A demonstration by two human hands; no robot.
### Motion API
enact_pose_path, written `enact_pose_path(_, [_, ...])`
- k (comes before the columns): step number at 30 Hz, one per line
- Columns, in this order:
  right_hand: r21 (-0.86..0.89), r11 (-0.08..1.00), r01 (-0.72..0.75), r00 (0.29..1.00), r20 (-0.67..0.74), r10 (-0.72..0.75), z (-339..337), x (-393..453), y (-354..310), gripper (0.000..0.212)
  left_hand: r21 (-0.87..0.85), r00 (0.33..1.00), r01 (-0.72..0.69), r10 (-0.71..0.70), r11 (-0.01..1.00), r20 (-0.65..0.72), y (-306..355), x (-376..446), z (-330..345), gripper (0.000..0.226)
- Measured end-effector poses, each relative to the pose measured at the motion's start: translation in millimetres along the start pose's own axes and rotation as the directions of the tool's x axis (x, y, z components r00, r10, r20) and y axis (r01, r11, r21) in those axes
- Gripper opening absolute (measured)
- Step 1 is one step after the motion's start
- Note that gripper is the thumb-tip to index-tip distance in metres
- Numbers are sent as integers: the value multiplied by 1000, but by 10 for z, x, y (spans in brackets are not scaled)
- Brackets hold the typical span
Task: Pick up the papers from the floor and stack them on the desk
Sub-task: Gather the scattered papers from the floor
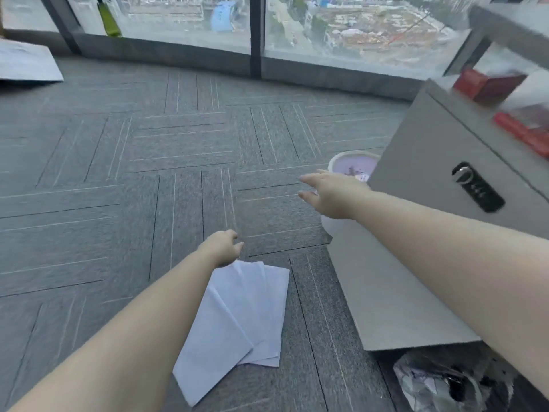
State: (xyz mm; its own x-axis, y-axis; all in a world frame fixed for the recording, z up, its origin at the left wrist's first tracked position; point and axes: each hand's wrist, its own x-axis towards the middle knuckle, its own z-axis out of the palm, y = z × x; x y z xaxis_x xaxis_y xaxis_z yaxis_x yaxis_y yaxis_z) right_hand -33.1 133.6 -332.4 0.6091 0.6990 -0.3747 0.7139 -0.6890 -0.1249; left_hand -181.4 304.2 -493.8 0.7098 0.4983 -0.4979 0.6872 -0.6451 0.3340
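The papers (237, 319) lie fanned on the grey carpet (118, 179), several white sheets overlapping, far edge just under your left hand (222, 247). That hand hovers over the top of the fan, fingers loosely curled and parted, nothing gripped; whether it touches the sheets, you cannot tell. Your right hand (329, 194) is well apart from the papers, up and to the right, fingers spread wide and empty. Just beyond it stands a white bin (353, 165), beside the grey cabinet (439, 162) under the desk (511, 28).
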Motion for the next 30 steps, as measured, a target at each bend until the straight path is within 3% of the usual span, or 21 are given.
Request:
enact_pose_path(4, [116, 993, -2, 987, 159, -16, 1013, 558, -176, 53, -118, 988, 151, -146, 981, 54, -554, 150, 508, 52])
enact_pose_path(12, [415, 876, -247, 912, 406, 65, 2865, 943, -275, 67, -430, 899, 428, -424, 795, 111, -1450, 187, 1739, 64])
enact_pose_path(19, [489, 742, -458, 841, 509, 184, 3542, 1081, -87, 80, -434, 761, 629, -624, 645, 177, -1938, 195, 2362, 80])
enact_pose_path(23, [516, 647, -561, 782, 586, 212, 3879, 1059, -135, 82, -459, 621, 738, -763, 495, 176, -2118, 204, 2559, 94])
enact_pose_path(28, [519, 550, -654, 727, 632, 268, 4211, 1033, -222, 98, -652, 553, 699, -800, 293, 234, -2236, 216, 2743, 115])
enact_pose_path(30, [544, 453, -706, 695, 656, 294, 4286, 1039, -216, 106, -695, 513, 686, -821, 217, 249, -2249, 233, 2784, 122])
